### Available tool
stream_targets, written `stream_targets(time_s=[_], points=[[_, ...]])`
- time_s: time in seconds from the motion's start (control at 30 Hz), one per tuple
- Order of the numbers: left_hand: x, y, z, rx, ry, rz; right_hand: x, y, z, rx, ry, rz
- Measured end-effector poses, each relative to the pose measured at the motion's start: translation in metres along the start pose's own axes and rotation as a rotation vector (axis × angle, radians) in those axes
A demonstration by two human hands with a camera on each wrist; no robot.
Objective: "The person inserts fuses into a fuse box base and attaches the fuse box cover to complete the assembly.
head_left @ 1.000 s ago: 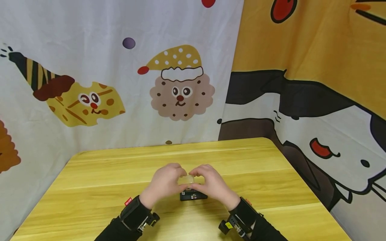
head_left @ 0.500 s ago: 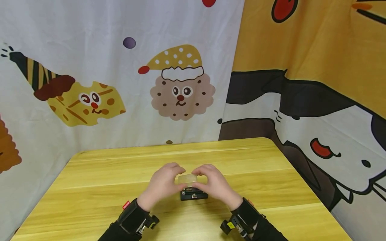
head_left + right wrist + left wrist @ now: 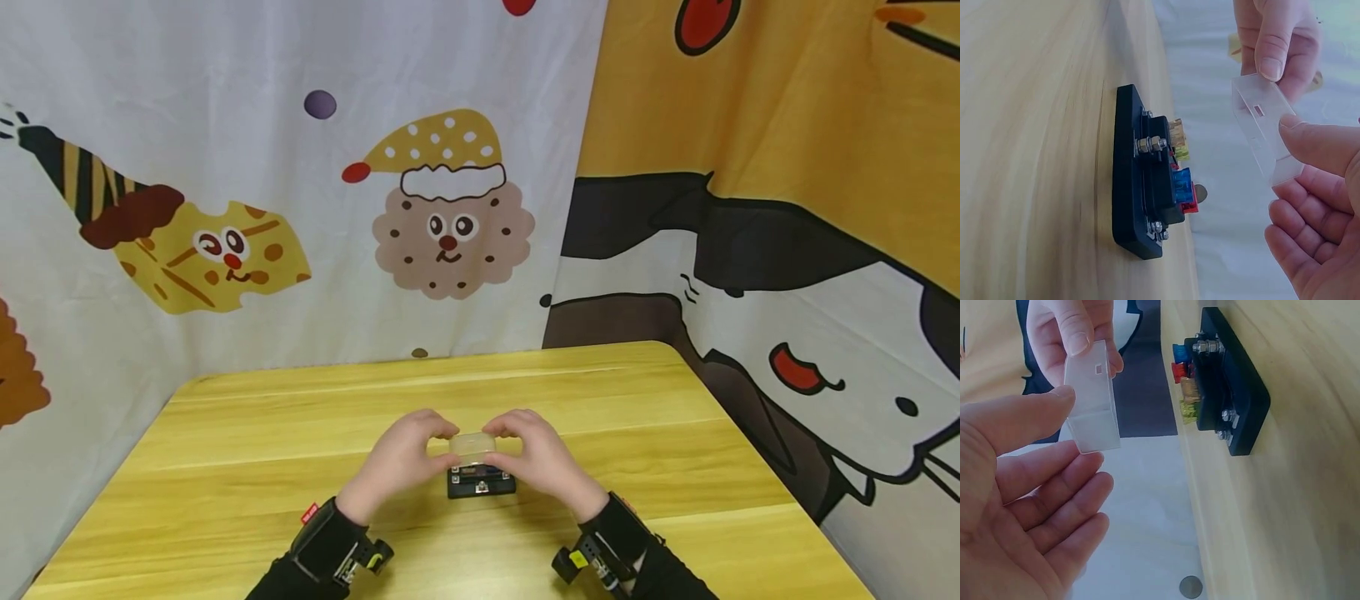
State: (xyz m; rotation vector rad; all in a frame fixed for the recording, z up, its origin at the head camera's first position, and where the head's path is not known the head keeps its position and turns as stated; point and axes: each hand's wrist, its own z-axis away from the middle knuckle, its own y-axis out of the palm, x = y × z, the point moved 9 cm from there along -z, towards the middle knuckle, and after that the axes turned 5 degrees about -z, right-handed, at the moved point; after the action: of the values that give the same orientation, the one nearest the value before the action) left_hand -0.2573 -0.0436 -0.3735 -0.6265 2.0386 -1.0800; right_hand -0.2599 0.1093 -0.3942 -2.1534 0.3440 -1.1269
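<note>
Both hands hold a clear, frosted plastic cover (image 3: 472,448) above a black fuse block (image 3: 482,483). My left hand (image 3: 405,454) pinches its left end between thumb and fingertips. At the opposite end, my right hand (image 3: 543,458) pinches it in the same way. A small rectangular slot shows in the cover's wall (image 3: 1266,119) in the right wrist view. The fuse block lies on the table with its top uncovered. Blue (image 3: 1182,184), red (image 3: 1179,371), tan (image 3: 1190,389) and yellow (image 3: 1189,412) blade fuses stick up from it, and metal studs with nuts (image 3: 1150,145) stand at its ends.
The wood-grain table (image 3: 300,417) extends on all sides of the fuse block. Behind it hangs a white curtain (image 3: 255,67) with cartoon prints, and a yellow, black and white one (image 3: 652,108) on the right.
The cover has shifted slightly right and shows more fully between the hands. The left hand's fingers have drawn back a little, and more of the fuse block has come into sight.
</note>
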Motion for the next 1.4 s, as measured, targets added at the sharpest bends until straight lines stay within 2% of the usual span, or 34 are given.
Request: stream_targets(time_s=[0.17,0.4,0.77,1.17,1.4], points=[[0.002,0.007,-0.001,0.021,0.002,0.005,-0.006,0.002,0.001,0.017,0.027,-0.009],[0.004,0.017,-0.003,0.031,0.024,-0.001,-0.011,0.004,0.002,0.034,0.018,0.007],[0.008,0.029,-0.005,0.085,-0.008,-0.001,-0.019,0.009,0.003,0.08,0.057,0.038],[0.008,0.037,-0.005,0.096,0.017,-0.031,-0.027,0.014,0.004,0.125,0.11,0.063],[0.008,0.041,-0.004,0.112,0.008,-0.029,-0.03,0.017,0.005,0.134,0.114,0.074]])
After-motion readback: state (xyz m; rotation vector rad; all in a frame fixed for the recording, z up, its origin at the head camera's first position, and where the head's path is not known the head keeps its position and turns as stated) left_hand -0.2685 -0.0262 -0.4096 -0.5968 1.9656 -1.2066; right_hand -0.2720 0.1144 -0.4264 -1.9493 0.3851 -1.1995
